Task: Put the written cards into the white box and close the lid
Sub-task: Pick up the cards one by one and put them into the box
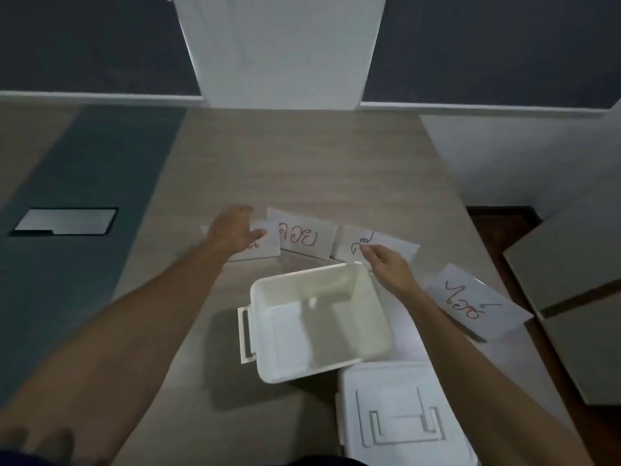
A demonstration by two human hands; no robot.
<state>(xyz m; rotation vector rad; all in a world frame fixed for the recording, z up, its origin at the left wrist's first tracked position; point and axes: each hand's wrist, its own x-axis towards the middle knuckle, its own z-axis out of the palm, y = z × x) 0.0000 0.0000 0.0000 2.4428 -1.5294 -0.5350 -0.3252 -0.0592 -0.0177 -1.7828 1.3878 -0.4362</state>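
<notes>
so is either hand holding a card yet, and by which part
The left hand lies flat on the leftmost card, pressing rather than gripping. The right hand fingertips pinch the near edge of the third card. Neither card is clearly lifted.

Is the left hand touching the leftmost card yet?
Touching. The head view shows the left hand lying flat across the leftmost card, covering most of its writing.

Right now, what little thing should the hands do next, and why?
Probably lift a card into the white box: it looks empty and open, the right hand already touches one card, the left hand rests on another, and the lid lies off.
</notes>
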